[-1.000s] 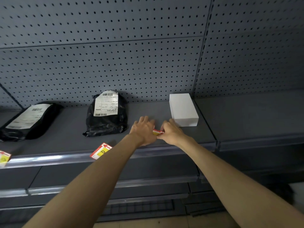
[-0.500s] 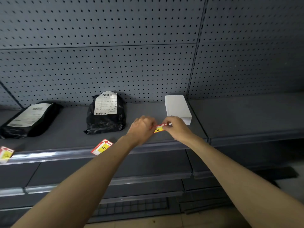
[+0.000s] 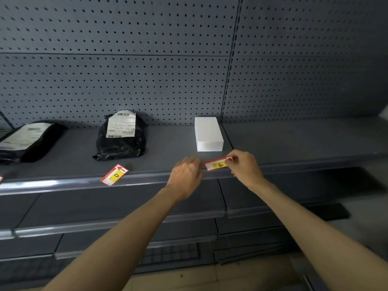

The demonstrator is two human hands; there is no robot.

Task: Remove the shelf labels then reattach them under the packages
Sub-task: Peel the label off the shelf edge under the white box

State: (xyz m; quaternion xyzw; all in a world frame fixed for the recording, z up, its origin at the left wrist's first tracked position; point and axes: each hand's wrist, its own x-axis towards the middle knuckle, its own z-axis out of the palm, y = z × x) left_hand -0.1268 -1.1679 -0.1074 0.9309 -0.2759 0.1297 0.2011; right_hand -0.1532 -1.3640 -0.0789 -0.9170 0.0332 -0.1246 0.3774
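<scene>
Below the white box (image 3: 207,133), our right hand (image 3: 244,166) pinches label E (image 3: 218,164) just off the shelf edge (image 3: 63,183); our left hand (image 3: 185,177), loosely curled, holds nothing. Label D (image 3: 114,174) lies loose before the black package (image 3: 120,139). Neither seems reattached. Grey pegboard (image 3: 147,70) backs the shelving.

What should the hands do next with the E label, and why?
Probably lower the E label and press it into the shelf's front rail, right below the white box. The right hand pinches the label in front of that box, the left hand sits at its other end, and the D label lies loose.
</scene>
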